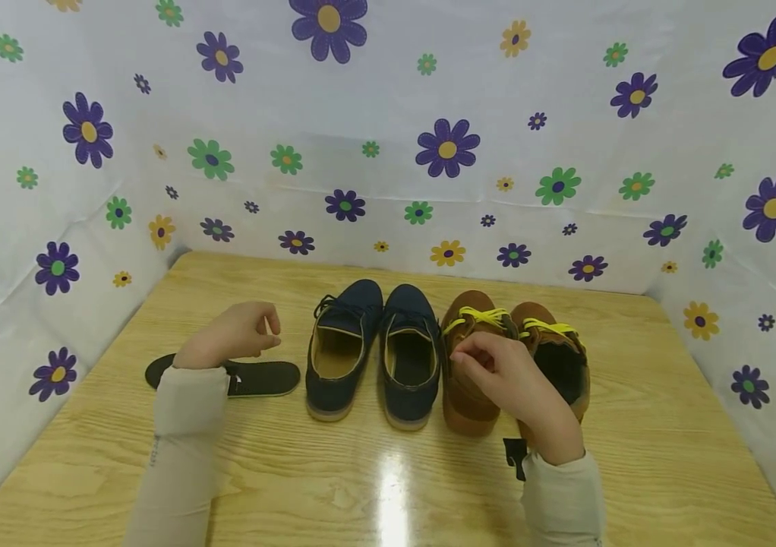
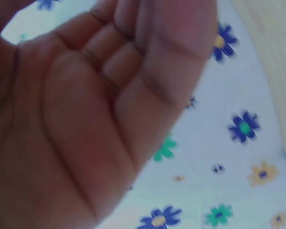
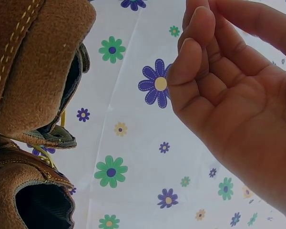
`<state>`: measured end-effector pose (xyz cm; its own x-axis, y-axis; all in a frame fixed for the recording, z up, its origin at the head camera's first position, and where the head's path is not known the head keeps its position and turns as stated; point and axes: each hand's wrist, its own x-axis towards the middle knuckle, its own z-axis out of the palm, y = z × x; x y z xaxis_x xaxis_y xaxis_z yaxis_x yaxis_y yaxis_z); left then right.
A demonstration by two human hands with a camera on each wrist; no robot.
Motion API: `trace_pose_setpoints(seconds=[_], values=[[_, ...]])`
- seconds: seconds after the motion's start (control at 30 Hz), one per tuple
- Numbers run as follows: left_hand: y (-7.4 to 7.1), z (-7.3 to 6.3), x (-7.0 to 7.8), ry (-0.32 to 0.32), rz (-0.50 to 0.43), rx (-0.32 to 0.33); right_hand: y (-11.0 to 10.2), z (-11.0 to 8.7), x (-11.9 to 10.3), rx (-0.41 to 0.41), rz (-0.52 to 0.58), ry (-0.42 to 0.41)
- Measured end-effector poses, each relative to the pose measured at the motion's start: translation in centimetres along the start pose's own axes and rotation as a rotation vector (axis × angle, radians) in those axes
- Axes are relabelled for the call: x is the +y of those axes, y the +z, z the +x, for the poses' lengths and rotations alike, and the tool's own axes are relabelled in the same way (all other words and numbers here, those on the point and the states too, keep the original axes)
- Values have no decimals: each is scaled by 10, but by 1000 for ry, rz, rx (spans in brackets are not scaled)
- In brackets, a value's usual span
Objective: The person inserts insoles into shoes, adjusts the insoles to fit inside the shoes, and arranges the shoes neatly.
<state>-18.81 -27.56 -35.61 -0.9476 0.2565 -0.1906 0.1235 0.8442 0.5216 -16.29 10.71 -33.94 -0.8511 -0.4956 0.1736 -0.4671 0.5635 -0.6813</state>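
Observation:
My left hand [image 1: 238, 330] hovers above a flat black insole [image 1: 268, 377] at the left of the table. Its fingers curl loosely around nothing, and the wrist hides part of the insole. My right hand [image 1: 514, 380] hangs over the brown shoes, overlapping the left brown shoe [image 1: 470, 422]. In the right wrist view that hand [image 3: 233, 100] has thumb and fingers bent toward each other with nothing between them. Yellow laces [image 1: 484, 315] cross the left brown shoe. The right brown shoe [image 1: 538, 313] stands beside it, partly behind my forearm.
Two navy shoes, a left one [image 1: 329, 399] and a right one [image 1: 408, 406], stand in the middle with heels toward me. All the shoes line up side by side on the wooden table [image 1: 333, 486]. A white flower-patterned cloth [image 1: 388, 99] rises behind and at both sides.

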Motion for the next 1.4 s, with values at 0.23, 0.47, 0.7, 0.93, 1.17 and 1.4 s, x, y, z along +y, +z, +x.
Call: trace_pose_setpoints(seconds=[0.23,0.47,0.7,0.93,1.17,1.4], values=[[3,2,-10,-227,86,-90,0,-1,1,4,-3,-2],[24,16,-6,-299,201,-191,-1,-1,1,17,-9,-7],[41,27,-2,-333,290,-209,0,1,3,15,-15,-9],[41,30,-4,-332,280,-217,0,1,4,13,-17,-16],[37,33,-9,-306,233,-219,0,0,3,5,-11,5],[27,27,-13,-151,221,-115,0,0,3,5,-8,6]])
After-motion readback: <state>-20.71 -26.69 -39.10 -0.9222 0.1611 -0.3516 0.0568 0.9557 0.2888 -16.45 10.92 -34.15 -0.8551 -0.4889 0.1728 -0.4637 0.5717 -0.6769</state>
